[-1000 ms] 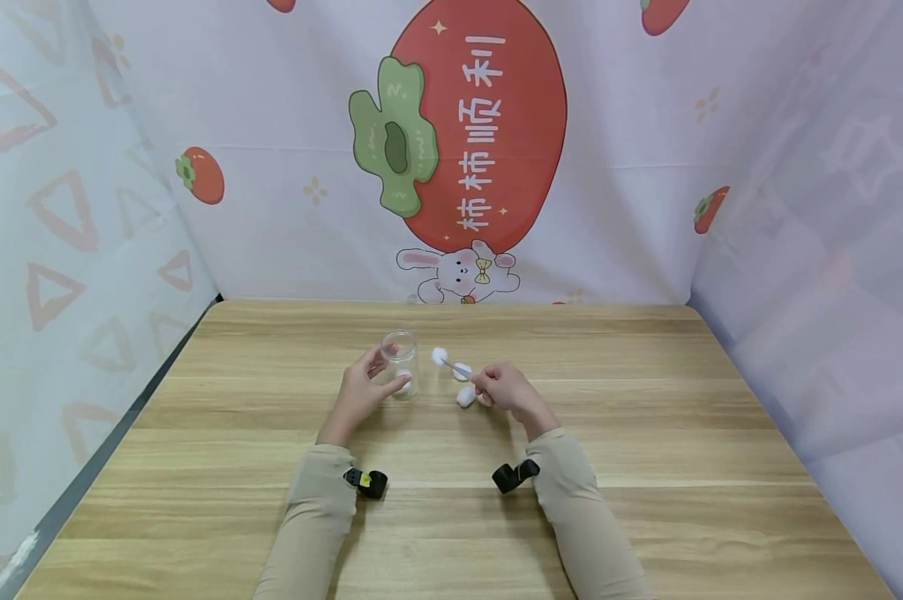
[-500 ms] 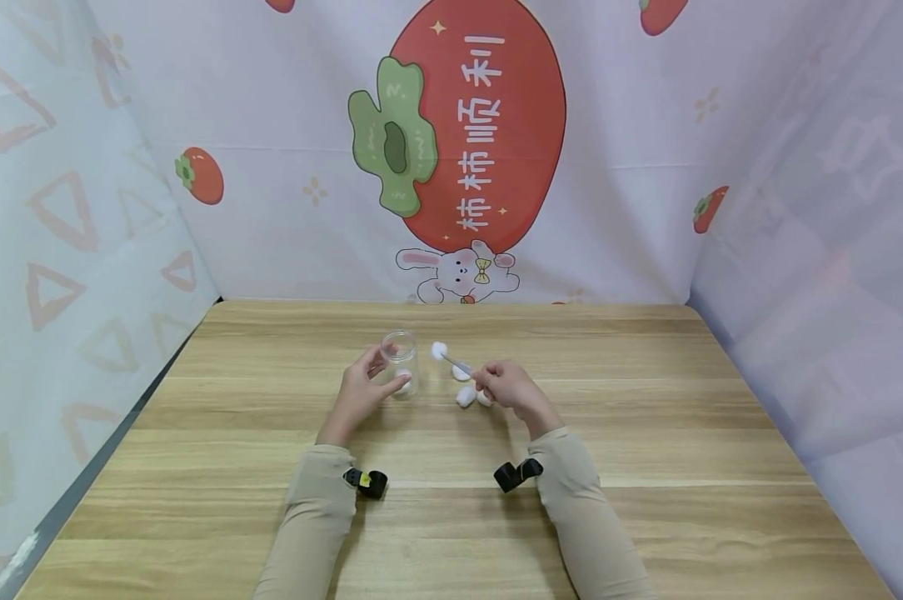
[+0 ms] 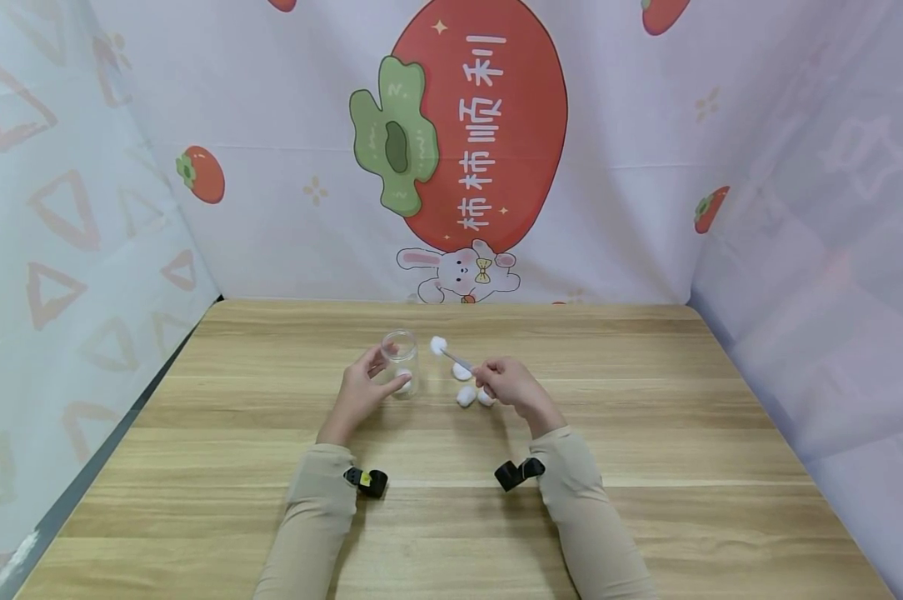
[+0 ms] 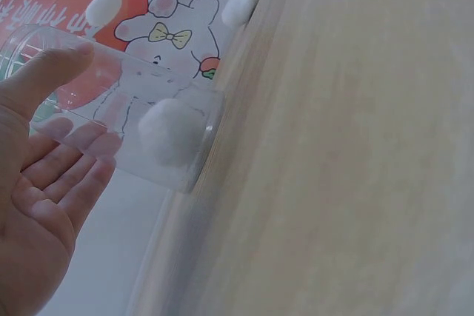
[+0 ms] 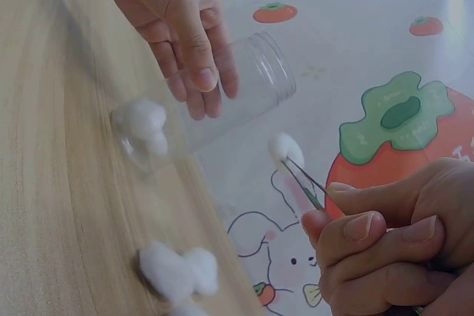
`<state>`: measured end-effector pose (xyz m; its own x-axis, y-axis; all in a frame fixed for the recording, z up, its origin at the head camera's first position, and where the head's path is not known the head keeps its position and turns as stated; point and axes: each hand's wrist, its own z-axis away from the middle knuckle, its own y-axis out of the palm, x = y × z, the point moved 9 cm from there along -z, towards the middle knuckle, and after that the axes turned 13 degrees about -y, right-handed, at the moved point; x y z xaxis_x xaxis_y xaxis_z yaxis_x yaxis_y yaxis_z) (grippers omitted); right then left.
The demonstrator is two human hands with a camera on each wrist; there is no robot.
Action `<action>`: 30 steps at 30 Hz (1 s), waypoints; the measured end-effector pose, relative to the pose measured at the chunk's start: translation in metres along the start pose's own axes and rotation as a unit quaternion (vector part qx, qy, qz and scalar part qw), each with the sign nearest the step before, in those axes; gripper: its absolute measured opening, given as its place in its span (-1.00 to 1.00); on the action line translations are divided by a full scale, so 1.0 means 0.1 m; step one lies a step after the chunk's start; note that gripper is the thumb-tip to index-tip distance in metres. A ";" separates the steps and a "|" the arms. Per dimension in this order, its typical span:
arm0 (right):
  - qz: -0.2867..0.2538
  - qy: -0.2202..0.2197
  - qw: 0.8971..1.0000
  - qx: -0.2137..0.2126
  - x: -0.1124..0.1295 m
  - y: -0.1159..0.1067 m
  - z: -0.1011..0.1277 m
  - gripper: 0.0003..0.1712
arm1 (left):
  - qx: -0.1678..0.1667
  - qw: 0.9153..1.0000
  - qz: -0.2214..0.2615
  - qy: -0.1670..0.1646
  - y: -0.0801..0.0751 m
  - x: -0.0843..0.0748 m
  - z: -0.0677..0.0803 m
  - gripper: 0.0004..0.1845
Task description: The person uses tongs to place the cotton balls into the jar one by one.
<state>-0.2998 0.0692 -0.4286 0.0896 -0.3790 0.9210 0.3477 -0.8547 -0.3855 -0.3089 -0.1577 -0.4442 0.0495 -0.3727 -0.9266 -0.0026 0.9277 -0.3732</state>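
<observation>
A clear plastic jar (image 3: 400, 354) stands upright and uncapped on the table, with a cotton ball (image 4: 172, 132) at its bottom. My left hand (image 3: 363, 390) grips the jar from its left side, thumb in front and fingers behind. My right hand (image 3: 510, 386) pinches a pair of tweezers (image 3: 457, 361). Between the tweezer tips is a white cotton ball (image 5: 285, 150), raised off the table to the right of the jar mouth. Several loose cotton balls (image 3: 466, 396) lie on the table just left of and below the right hand.
The wood-grain table (image 3: 646, 467) runs back to a white printed curtain (image 3: 271, 233) with a large persimmon and a rabbit. More curtain hangs along the left and right sides. Each sleeve carries a black wrist camera (image 3: 519, 474).
The right hand has lifted the tweezers and cotton ball slightly, up and away from the loose cotton balls. The left hand and the jar have stayed in place.
</observation>
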 end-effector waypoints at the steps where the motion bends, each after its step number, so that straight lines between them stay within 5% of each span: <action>1: 0.000 -0.002 1.000 0.000 0.01 0.00 0.00 -0.63 | 0.000 1.000 0.001 0.000 0.00 0.00 0.00 -0.35; 30: -0.006 -0.042 0.999 0.005 0.25 -0.04 0.06 -0.68 | 0.000 1.000 0.002 0.000 -0.01 -0.01 0.01 -0.32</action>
<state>-0.2937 0.0651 -0.4039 0.1643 -0.3376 0.9269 0.3589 -0.8548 -0.3749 -0.3078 -0.1579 -0.4428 0.0504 -0.3682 -0.9284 -0.0035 0.9295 -0.3688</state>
